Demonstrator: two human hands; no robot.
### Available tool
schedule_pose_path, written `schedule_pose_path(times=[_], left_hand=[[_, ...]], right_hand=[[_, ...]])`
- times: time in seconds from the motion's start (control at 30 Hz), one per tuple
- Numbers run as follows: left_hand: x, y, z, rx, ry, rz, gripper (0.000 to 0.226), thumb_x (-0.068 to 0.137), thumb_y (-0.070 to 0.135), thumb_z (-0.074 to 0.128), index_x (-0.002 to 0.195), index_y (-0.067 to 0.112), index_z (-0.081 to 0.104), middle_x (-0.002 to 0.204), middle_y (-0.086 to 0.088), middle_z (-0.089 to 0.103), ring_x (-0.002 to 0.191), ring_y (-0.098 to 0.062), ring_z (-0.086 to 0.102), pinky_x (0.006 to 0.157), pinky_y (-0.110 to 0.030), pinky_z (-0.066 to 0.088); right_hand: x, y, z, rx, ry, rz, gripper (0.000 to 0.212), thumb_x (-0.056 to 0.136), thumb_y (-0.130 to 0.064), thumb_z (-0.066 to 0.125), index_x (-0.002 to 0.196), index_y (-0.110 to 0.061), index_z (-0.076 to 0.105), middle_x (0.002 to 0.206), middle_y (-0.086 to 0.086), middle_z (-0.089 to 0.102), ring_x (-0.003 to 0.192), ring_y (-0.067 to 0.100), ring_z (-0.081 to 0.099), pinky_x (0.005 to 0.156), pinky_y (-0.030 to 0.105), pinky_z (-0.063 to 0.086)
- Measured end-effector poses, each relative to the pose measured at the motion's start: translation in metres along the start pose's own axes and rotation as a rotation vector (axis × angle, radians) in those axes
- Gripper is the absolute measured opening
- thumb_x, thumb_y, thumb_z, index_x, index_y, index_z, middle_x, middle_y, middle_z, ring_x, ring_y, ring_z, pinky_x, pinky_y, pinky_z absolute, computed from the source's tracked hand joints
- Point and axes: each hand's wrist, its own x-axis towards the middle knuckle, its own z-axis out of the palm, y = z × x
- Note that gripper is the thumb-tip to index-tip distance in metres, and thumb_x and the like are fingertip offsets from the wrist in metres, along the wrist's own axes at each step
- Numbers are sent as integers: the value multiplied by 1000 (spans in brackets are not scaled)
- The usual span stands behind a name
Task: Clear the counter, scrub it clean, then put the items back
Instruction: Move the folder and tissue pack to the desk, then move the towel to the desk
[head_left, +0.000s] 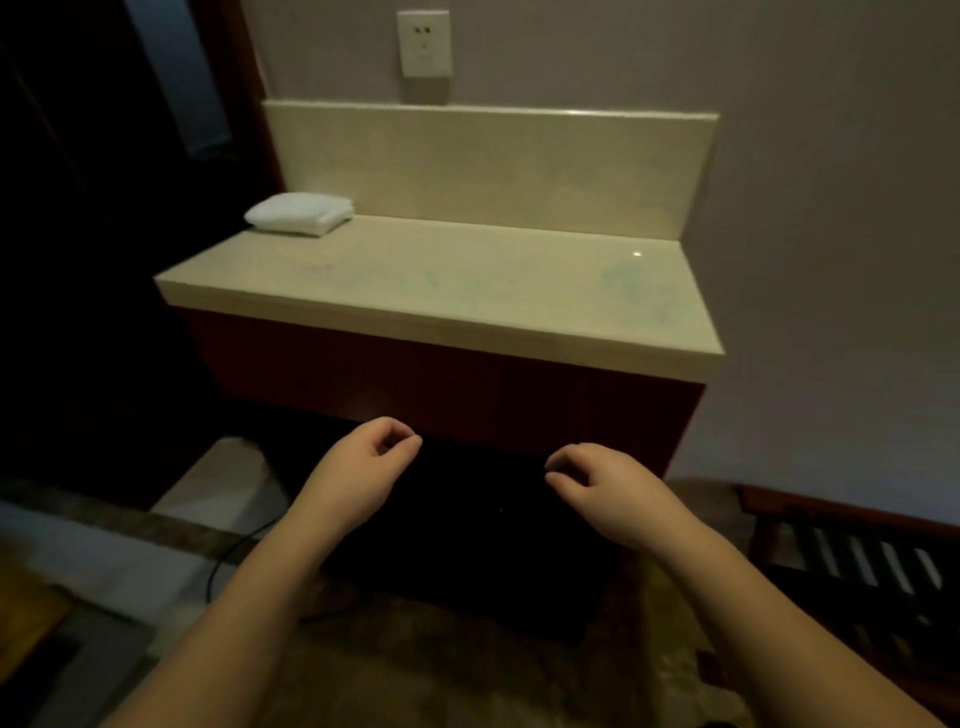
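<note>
Nothing held. Left hand (371, 457) and right hand (597, 480) both low in front of the cabinet, fingers loosely curled inward, thumbs near fingertips, gripping no object. Well short of the counter (441, 291) and below its front edge.

On the counter: only a folded white towel (300, 213), far left corner, close against the backsplash (488, 166) — likely the scrubbing cloth, or the last item to clear. Rest of the top bearing faint bluish smears, most plainly toward the right end, plus one small bright glint of reflected light.

Possible trouble from here:
- Towel near the left edge; a hasty sideways grab could push it off into the dark gap beside the cabinet.
- Dim light; pale smears hard to read, so patches could easily go unscrubbed.
- Black cable (234, 556) on the floor by the left foot area — a snag risk when stepping in.
- Wall socket (424, 44) just above the backsplash; a wet cloth swung high could splash it.

Materials: counter and backsplash pale cream stone, polished, square-edged, thick slab. Cabinet front (441, 379) dark red wood, flat. Towel soft, plump, rounded at the folds. Slatted dark wooden rack (852, 561) at lower right.
</note>
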Motion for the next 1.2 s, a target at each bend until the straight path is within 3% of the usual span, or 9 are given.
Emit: schedule_pose_path(times=[0.1, 0.27, 0.37, 0.57, 0.83, 0.97, 1.07, 1.2], left_hand=[[27, -25, -51, 27, 62, 1, 9, 96, 38, 55, 94, 33, 62, 86, 3, 66, 73, -9, 63, 56, -20, 43], [69, -48, -123, 120, 146, 10, 12, 95, 39, 55, 96, 29, 63, 88, 3, 64, 80, -15, 62, 66, -31, 47], [92, -51, -151, 179, 219, 45, 15, 95, 36, 55, 97, 23, 64, 91, 7, 62, 82, -9, 57, 70, -30, 43], [142, -55, -194, 251, 285, 84, 17, 93, 28, 57, 96, 14, 65, 94, 0, 59, 86, -19, 55, 69, -28, 37], [222, -53, -240, 388, 348, 20, 17, 91, 26, 53, 96, 15, 66, 94, -1, 65, 87, -20, 61, 76, -34, 51], [267, -49, -258, 456, 406, 13, 15, 92, 27, 53, 95, 17, 64, 85, 4, 61, 80, -17, 59, 71, -34, 52], [303, -46, -268, 499, 407, -10, 14, 93, 27, 51, 94, 17, 62, 82, 2, 59, 74, -16, 57, 60, -30, 45], [355, -45, -278, 535, 412, -45, 17, 94, 28, 49, 96, 16, 60, 92, -4, 58, 79, -21, 58, 66, -36, 49]], right_hand=[[47, -44, 0, -52, -2, -35, 25, 96, -39, 50, 118, -31, 59, 113, -15, 59, 103, 4, 56, 85, 22, 47], [115, -109, -4, -171, 108, -100, 32, 94, -40, 52, 123, -28, 58, 125, -9, 60, 115, 11, 54, 94, 28, 44], [146, -137, -13, -223, 138, -142, 35, 94, -39, 53, 126, -25, 55, 124, -5, 61, 112, 15, 57, 92, 30, 45], [216, -185, -37, -286, 144, -192, 31, 95, -35, 50, 122, -21, 59, 117, -4, 64, 103, 18, 58, 79, 26, 40], [326, -200, -44, -532, 71, -204, 37, 97, -36, 45, 128, -17, 55, 124, 3, 60, 108, 23, 55, 80, 29, 41], [385, -206, -49, -535, 93, -228, 39, 96, -38, 44, 129, -20, 53, 127, 1, 58, 112, 24, 54, 86, 33, 45], [427, -213, -55, -532, 98, -231, 40, 96, -39, 43, 131, -21, 50, 128, 0, 58, 113, 24, 54, 80, 30, 41], [480, -220, -61, -443, 109, -215, 46, 98, -42, 43, 135, -15, 45, 130, 9, 57, 113, 30, 55, 80, 31, 39]])
